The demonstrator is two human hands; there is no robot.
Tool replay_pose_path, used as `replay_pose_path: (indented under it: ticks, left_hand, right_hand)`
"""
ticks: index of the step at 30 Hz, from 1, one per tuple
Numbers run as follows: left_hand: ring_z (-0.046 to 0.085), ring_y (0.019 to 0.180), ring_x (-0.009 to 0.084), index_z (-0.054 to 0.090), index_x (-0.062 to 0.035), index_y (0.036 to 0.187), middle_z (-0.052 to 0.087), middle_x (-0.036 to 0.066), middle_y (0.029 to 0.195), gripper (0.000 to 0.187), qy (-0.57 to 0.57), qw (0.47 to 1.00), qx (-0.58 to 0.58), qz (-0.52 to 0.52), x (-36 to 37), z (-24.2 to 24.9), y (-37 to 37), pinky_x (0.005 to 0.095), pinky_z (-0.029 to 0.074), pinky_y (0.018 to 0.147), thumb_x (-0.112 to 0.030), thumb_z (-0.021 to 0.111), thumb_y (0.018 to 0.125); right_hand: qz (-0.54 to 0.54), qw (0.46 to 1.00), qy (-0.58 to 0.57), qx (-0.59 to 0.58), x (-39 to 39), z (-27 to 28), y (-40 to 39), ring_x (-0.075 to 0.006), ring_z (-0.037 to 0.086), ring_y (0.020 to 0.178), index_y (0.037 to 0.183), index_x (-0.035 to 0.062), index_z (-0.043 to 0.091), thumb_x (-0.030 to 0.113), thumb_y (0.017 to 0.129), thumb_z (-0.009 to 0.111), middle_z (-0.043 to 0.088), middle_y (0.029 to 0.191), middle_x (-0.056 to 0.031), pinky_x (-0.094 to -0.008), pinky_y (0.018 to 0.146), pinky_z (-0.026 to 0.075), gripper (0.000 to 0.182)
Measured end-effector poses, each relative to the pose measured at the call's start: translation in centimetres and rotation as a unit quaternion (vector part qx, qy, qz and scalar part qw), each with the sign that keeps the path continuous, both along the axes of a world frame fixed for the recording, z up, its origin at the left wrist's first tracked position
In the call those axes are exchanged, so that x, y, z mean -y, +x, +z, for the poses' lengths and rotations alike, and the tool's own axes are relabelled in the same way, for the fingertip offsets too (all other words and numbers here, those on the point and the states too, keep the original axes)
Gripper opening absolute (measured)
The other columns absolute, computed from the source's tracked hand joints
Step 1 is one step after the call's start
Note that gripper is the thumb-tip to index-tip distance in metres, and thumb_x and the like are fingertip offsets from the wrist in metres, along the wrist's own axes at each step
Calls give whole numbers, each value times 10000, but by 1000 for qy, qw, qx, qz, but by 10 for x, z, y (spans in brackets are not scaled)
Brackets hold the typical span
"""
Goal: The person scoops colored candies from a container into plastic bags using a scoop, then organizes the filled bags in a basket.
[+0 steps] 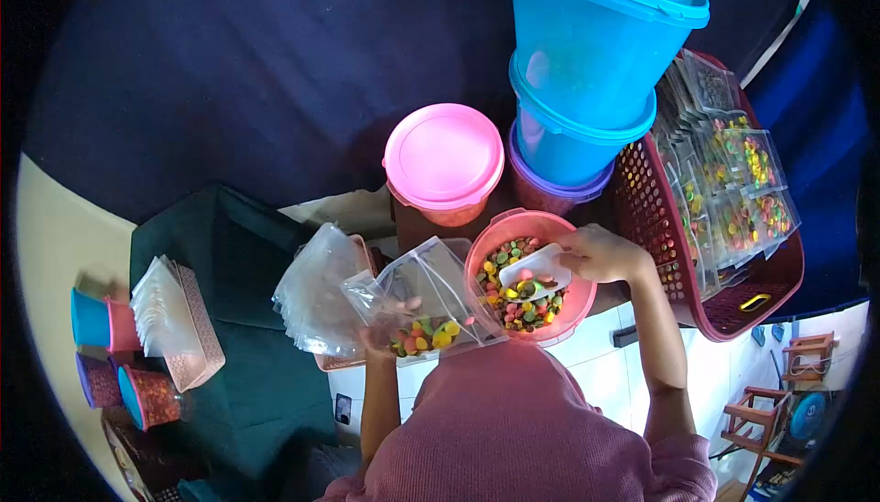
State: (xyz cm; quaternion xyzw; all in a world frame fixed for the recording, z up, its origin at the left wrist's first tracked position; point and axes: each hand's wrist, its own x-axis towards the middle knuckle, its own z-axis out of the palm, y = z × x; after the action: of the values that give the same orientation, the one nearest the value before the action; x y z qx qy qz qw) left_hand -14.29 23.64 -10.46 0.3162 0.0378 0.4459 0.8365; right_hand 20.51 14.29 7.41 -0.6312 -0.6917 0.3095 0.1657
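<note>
Pink knitted sleeves fill the bottom of the view, closest to the lens, with both forearms reaching up from them. From where I stand, the left hand (390,330) is curled under a clear plastic bag (431,296), fingers closed on its lower edge so the mouth stays propped wide; a small heap of coloured candies (423,335) sits in the bag's bottom corner. Just beside it, to the right, a pink bowl (500,236) holds more of the same candies. The right hand (600,254) hovers over that bowl's far rim, fingers wrapped around the handle of a white scoop (536,271), which lies tilted across the sweets inside.

Left of the bag lies a loose pile of empty clear bags (316,296). Behind the bowl stands a pink lidded tub (445,158), and next to it a stack of blue tubs (591,62) on a purple one. A dark red basket (655,218) at the right is packed with filled candy packets (747,181). Far left, a pink tray (197,319) and several small coloured cups (110,355) rest beside a dark green cloth.
</note>
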Motion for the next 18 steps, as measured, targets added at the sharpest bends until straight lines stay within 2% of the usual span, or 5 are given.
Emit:
replay_pose_path:
  ticks: [3,4,8,13,18]
  left_hand:
    - [426,1038,386,458,14,1090,436,262,1116,729,33,994,-52,-94,-7,6,7,492,336,868,-550,563,641]
    - [410,1055,384,425,12,1121,375,264,1179,759,2,986,8,-169,-7,14,13,494,322,879,-550,571,633]
    - [395,1078,363,387,-2,1151,315,256,1229,776,-39,978,17,-204,-2,20,32,470,328,886,-567,549,645]
    - [389,1090,344,395,-13,1147,303,247,1241,774,-27,978,-49,-201,9,22,52,432,319,906,-598,508,654]
    - [385,1101,313,378,0,1155,312,236,1240,768,-83,980,-14,-181,13,28,63,430,311,916,-570,519,660]
  right_hand:
    - [-11,999,-42,11,-6,31,-4,-329,542,673,803,-1,551,164,752,479,550,701,-195,-386,599,410,187]
    - [-12,999,-31,13,-8,38,-7,-330,541,684,792,-3,554,174,758,471,550,699,-192,-392,613,408,199]
    - [-14,998,-45,51,-12,52,-15,-331,541,690,769,-10,546,188,758,458,551,702,-196,-404,632,404,217]
    - [-56,971,-65,222,-13,70,-34,-351,535,707,695,-27,520,164,704,450,550,704,-205,-425,656,398,203]
    - [-10,976,-148,159,-20,91,-41,-354,526,765,818,-38,502,88,661,462,547,737,-217,-420,674,401,205]
